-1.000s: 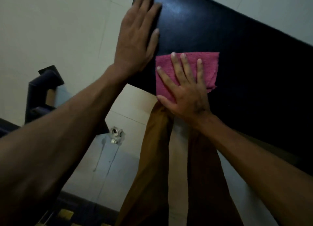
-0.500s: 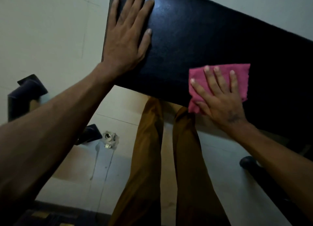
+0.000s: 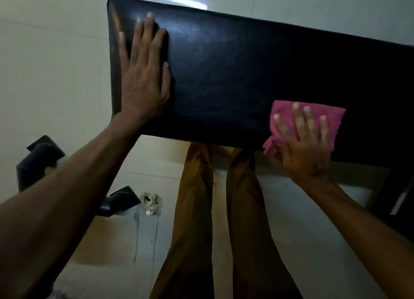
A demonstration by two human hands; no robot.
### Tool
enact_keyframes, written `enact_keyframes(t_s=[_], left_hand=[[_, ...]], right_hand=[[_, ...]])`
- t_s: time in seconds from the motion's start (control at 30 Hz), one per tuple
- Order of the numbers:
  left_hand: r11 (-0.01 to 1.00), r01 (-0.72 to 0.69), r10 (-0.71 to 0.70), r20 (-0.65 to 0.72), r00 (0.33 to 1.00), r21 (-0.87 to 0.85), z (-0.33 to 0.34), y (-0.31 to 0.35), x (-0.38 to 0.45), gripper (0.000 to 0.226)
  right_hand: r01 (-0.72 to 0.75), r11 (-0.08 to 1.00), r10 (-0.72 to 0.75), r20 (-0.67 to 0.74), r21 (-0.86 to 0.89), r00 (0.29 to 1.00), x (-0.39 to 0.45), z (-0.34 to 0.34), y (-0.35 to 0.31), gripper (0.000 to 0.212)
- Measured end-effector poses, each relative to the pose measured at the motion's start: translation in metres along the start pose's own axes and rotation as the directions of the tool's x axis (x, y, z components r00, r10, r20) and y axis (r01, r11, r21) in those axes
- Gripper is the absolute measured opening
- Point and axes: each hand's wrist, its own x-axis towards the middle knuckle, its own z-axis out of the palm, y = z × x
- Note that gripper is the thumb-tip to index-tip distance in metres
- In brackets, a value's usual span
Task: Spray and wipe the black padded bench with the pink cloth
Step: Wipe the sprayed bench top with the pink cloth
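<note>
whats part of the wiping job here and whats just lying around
In the job:
bench
pink cloth, under the right hand
left hand, flat on the bench

Lying about:
small metal fitting on the floor
dark frame parts at left

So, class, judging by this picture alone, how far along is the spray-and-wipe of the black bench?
Done: not provable; no spray bottle is in view, though the black padded bench shows faint sheen and smears. In hand: the right hand presses the pink cloth flat at the near edge, while the left hand braces the left end. Left: the far side and the stretch running right look unreached.
</note>
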Motion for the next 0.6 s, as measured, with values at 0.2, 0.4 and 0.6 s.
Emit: enact_keyframes(t_s=[0.2, 0.4, 0.6], left_hand=[[0.98, -0.201, 0.199, 0.116, 0.973, 0.01, 0.026, 0.054, -0.024, 0.058], [0.991, -0.126, 0.117, 0.167, 0.979, 0.049, 0.023, 0.074, -0.03, 0.063], [0.988, -0.134, 0.119, 0.183, 0.976, 0.074, 0.024, 0.073, -0.031, 0.065]], right_hand=[[-0.511, 0.845, 0.525, -0.066, 0.159, 0.848, 0.031, 0.007, -0.11, 0.058], [-0.319, 0.942, 0.327, -0.065, 0.103, 0.943, -0.02, 0.022, -0.062, 0.06], [-0.802, 0.38, 0.918, -0.077, 0.461, 0.39, 0.033, 0.006, -0.092, 0.053]])
